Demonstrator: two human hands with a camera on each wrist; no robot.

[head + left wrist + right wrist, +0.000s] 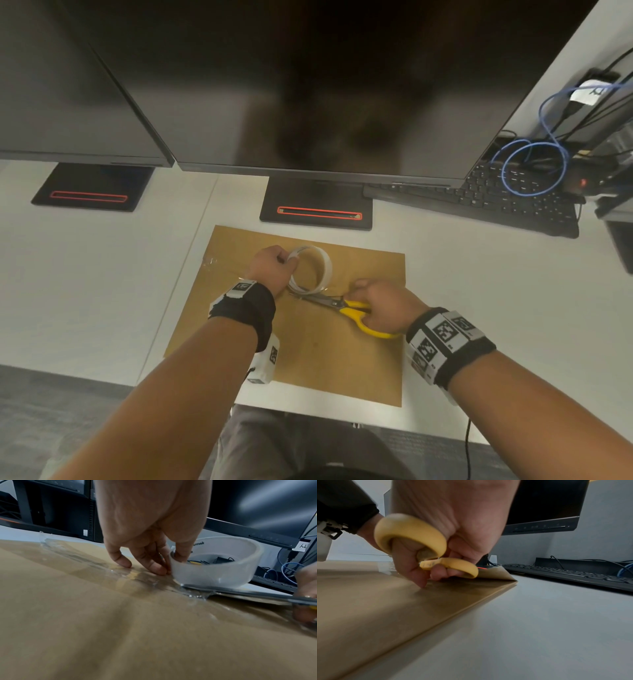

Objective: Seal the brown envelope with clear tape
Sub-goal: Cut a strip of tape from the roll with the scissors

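A large brown envelope (318,356) (120,635) (368,608) lies flat on the white desk (102,274). A strip of clear tape (82,559) runs along its flap from the left edge toward the roll. My left hand (272,265) (150,561) pinches the clear tape roll (313,270) (217,568), thumb inside the ring, other fingertips on the paper. My right hand (380,305) (436,561) grips yellow-handled scissors (346,306) (412,536). Their metal blades (248,593) lie under the roll at the tape's end.
Two dark monitors (308,85) on black stands (317,209) stand behind the envelope. A black keyboard (496,202) (573,573) with blue cables (534,164) lies at the right. The desk's front edge is near my body.
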